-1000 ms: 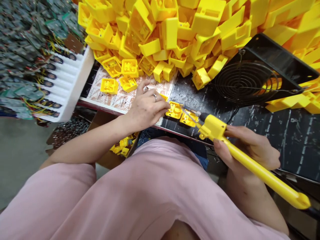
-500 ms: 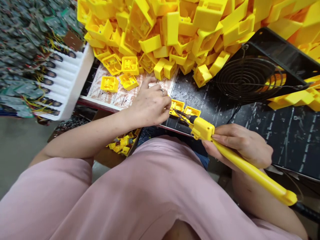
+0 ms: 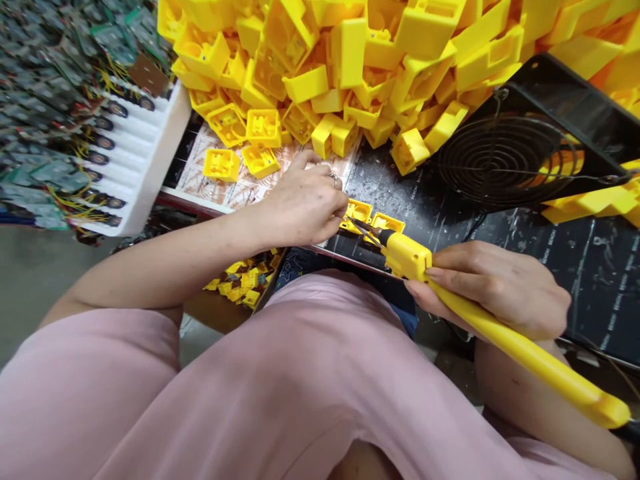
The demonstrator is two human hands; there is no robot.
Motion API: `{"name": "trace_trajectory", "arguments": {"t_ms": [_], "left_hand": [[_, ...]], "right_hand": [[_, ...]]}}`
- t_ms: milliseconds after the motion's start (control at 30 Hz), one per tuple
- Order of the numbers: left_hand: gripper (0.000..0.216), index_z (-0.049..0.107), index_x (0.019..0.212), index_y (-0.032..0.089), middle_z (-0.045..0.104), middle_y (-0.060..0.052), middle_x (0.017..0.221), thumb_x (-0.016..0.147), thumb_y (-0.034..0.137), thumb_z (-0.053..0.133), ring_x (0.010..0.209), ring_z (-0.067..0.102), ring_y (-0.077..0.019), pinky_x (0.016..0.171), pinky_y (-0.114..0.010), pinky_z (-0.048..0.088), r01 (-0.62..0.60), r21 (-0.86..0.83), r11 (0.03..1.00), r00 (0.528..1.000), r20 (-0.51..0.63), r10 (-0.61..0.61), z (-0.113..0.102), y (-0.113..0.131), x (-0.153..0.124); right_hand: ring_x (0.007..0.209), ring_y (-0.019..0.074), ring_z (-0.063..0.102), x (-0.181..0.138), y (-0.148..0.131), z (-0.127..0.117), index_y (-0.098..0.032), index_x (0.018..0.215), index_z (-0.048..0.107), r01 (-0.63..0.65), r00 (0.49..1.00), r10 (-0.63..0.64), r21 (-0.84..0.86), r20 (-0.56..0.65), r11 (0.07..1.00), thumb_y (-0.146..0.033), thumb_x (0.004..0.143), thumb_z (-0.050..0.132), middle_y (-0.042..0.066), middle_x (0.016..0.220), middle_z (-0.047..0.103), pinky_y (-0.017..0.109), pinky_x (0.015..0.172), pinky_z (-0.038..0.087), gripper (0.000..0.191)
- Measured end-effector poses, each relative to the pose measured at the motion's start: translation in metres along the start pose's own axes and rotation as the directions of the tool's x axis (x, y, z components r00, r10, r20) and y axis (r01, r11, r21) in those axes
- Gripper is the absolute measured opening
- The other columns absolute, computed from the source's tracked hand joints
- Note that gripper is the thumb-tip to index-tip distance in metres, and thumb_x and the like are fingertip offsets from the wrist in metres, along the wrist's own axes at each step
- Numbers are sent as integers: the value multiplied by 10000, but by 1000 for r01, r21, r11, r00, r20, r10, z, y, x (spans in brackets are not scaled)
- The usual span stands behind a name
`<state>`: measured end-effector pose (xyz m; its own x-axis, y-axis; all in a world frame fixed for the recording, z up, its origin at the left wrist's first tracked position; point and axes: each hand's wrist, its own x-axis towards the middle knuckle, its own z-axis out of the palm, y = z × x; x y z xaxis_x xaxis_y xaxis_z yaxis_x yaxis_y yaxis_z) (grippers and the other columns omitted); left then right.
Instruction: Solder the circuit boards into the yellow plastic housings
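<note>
My right hand [image 3: 500, 287] grips a yellow soldering iron [image 3: 407, 257] by its long handle. The metal tip points left, into a small open yellow plastic housing [image 3: 361, 209]; whether it touches anything inside is too small to tell. At that housing's left side is my left hand [image 3: 310, 203], its fingers curled and the thumb side against the housing, partly hiding it. A ring shows on one finger. Right beside it, partly behind the iron's tip, lies a second yellow housing [image 3: 391, 222].
Yellow housings are heaped [image 3: 345, 53] along the back of the black worktop [image 3: 530, 247]. A black fan [image 3: 493, 160] stands to the right. On the left, a white foam tray [image 3: 150, 170] bears wired circuit boards [image 3: 40, 100]. Below, a box [image 3: 215, 313] contains small yellow parts.
The view has shifted slightly. My right hand and the rear end of the iron's handle have moved a little right and down; the tip stays at the housing. My left hand keeps its pose.
</note>
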<state>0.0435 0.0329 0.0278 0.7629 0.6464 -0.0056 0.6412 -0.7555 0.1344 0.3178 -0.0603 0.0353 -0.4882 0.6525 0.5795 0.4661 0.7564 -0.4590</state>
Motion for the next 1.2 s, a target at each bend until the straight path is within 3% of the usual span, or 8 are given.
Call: {"name": "trace_trajectory", "arguments": {"t_ms": [167,300,367,500,567,833,1033,1200], "left_hand": [[289,761,781,191,719,-67,747,881,274,503,893,675,-269,1005,-534,438,0,36,999,997,79,-3,-3,0,6],[251,753,766,198,684,-39,689,871,268,535,869,682,-251,985,-496,452,-28,-16,999,999,40,29,-5,-4,7],[252,749,769,205,665,-24,661,886,263,534,847,676,-235,1016,-499,453,-27,-27,999,1000,13,27,-4,-6,5],[288,749,769,219,662,-17,647,928,246,510,858,665,-236,1109,-560,422,-4,-16,1000,999,-33,3,0,-7,-2],[300,753,784,223,675,-18,659,948,254,503,862,659,-239,1125,-577,417,-4,-11,1000,999,-50,3,3,-7,-4],[251,744,780,225,681,-14,673,906,250,528,864,655,-228,1100,-527,450,-21,-28,999,999,-51,19,6,-6,-3],[261,740,733,229,639,-22,631,885,245,529,873,653,-242,1082,-534,444,-9,-54,999,999,-32,8,1,-5,1],[265,755,751,235,661,-27,652,903,273,541,882,649,-246,1081,-541,434,12,-87,996,1000,-25,-14,1,-5,2]], "right_hand": [[702,126,709,0,-2,0,-210,966,657,44,999,-44,1,15,999,-145,871,864,-6,821,736,238,631,594,237],[686,145,714,-5,-5,-4,-242,946,661,-82,996,82,-6,19,997,-220,988,744,2,787,724,279,636,622,95],[677,154,726,-9,-5,-5,-254,986,679,-100,994,100,3,-30,995,-230,977,759,-1,773,734,276,620,624,85],[704,171,764,-17,0,-3,-263,1182,707,-105,992,97,-85,-86,991,-202,891,855,11,868,790,252,608,629,332],[714,187,774,-21,3,-2,-266,1228,700,-93,993,85,-101,-87,990,-219,909,838,20,883,798,271,615,640,351],[702,166,765,-21,4,2,-243,947,664,-21,1000,22,-30,17,999,-240,963,773,14,819,774,263,619,621,109],[686,162,750,-1,4,1,-240,932,654,89,996,-88,-17,30,996,-181,883,859,7,799,766,253,618,627,219],[727,174,749,2,2,-8,-215,953,678,109,990,-110,10,91,994,-140,856,869,29,840,773,275,663,635,227]]}}
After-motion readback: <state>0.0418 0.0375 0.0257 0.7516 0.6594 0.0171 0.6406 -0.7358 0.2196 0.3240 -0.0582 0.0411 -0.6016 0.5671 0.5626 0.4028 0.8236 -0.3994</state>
